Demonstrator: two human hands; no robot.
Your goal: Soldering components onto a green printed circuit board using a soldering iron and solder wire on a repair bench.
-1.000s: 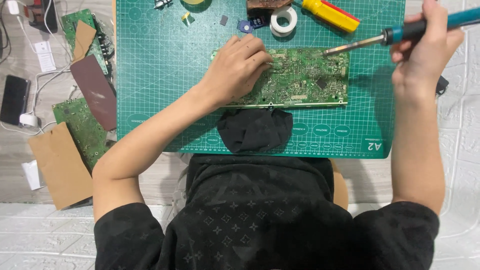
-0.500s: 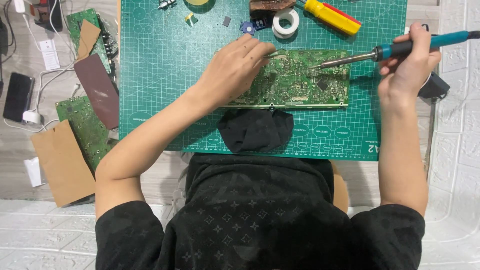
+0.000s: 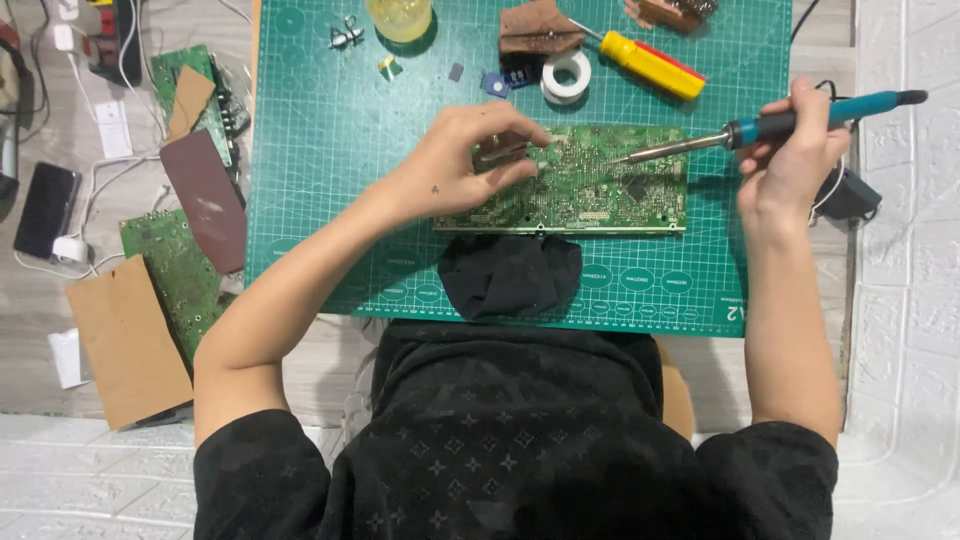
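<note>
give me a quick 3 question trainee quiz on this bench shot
1. True or false: the soldering iron tip is over the circuit board.
2. Which hand holds the iron? A. left hand B. right hand
3. What yellow-handled tool lies on the cutting mat above the board?

Key:
1. True
2. B
3. The screwdriver

Pale wood-plank floor (image 3: 60, 300) under even light, white tiles (image 3: 80, 480) below, white brick-patterned surface (image 3: 910, 300) at right
</note>
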